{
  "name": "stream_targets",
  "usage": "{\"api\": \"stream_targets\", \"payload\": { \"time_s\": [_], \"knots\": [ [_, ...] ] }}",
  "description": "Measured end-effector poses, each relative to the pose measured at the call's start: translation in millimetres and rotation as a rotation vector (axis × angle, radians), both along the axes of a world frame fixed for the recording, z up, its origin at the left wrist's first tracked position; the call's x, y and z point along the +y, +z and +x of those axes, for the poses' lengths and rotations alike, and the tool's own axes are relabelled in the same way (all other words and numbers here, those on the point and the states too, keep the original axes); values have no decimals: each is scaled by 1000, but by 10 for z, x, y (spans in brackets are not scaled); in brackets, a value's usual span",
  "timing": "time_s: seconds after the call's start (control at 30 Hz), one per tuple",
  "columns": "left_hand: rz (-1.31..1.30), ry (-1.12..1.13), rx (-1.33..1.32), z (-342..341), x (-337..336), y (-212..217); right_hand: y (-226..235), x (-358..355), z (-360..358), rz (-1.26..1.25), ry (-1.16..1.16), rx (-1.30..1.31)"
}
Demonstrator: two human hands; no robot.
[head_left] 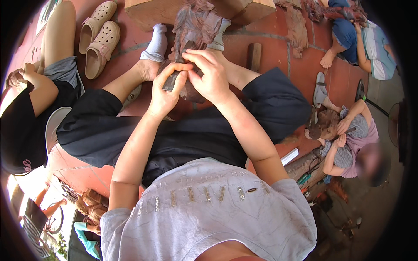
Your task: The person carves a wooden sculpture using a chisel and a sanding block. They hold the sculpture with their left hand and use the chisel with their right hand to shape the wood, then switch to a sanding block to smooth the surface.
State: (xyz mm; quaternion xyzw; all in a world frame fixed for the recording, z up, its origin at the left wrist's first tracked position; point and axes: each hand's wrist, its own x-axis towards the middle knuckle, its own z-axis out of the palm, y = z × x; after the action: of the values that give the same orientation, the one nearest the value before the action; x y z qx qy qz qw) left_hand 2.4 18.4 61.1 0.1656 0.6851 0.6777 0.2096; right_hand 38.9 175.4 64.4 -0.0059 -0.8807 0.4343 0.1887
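Note:
Between my feet stands a reddish-brown wooden carving (198, 26) with a rough, folded surface. My left hand (166, 92) pinches the near end of a dark grey flat strip (170, 81) between thumb and fingers. My right hand (210, 75) has its fingers bent together over the strip's far part, against the carving. Both hands meet at the carving's lower part, which they partly cover. Whether the strip is one piece under the fingers is hidden.
A wooden block (148, 17) lies beyond my feet, and a small wood piece (254, 56) is right of them. Beige clogs (101, 48) sit at the far left. A co-worker (348, 139) at right handles another carving (325, 124); another person sits close on my left.

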Motion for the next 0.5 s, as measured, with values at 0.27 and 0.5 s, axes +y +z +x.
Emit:
{"api": "stream_targets", "payload": {
  "time_s": [0.27, 0.5],
  "knots": [
    [60, 44, -42, -24, -5, -44, -16, -43, -58, 11, 14, 27],
    [156, 92, -145, -162, 140, 93, 72, 35, -235, 39, -38, 51]
  ]
}}
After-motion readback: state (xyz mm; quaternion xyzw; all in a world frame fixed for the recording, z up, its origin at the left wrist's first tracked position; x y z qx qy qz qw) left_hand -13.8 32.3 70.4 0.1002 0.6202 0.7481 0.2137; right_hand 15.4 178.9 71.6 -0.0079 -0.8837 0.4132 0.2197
